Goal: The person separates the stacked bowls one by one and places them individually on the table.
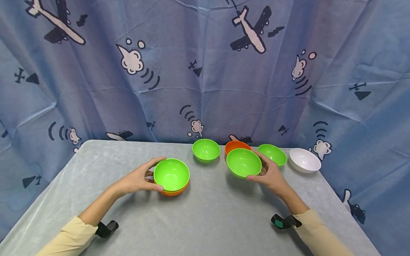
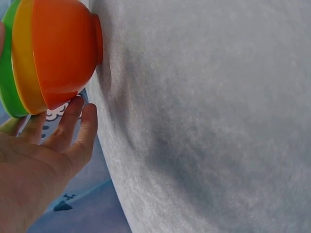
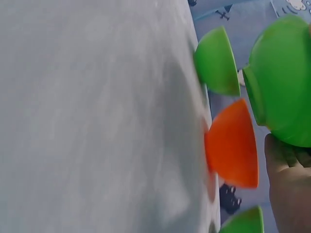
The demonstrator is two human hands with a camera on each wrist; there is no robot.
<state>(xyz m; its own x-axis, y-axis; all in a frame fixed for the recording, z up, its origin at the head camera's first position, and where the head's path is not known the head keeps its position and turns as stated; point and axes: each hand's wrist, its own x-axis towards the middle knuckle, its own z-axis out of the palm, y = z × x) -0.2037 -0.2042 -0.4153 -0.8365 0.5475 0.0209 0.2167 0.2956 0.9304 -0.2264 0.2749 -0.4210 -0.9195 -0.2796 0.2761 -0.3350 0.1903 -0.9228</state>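
Observation:
My left hand [image 1: 141, 180] grips a stack of bowls from its left side, thumb at the near rim and fingers around the far side. On top is a green bowl [image 1: 172, 174]; below it the left wrist view shows a yellow bowl [image 2: 23, 58] and an orange bowl [image 2: 65, 48] with its foot at the table. My right hand [image 1: 271, 176] holds another green bowl [image 1: 244, 163] by its right side, raised over the table and tilted slightly. Close behind that bowl stands a separate orange bowl [image 1: 235, 145], partly hidden by it.
Along the back of the table [image 1: 205, 220] stand a green bowl [image 1: 206, 151] left of the orange one, a second green bowl [image 1: 274, 155] behind my right hand, and a white bowl [image 1: 305, 160] at the right end. A blue patterned curtain [image 1: 160, 117] hangs behind.

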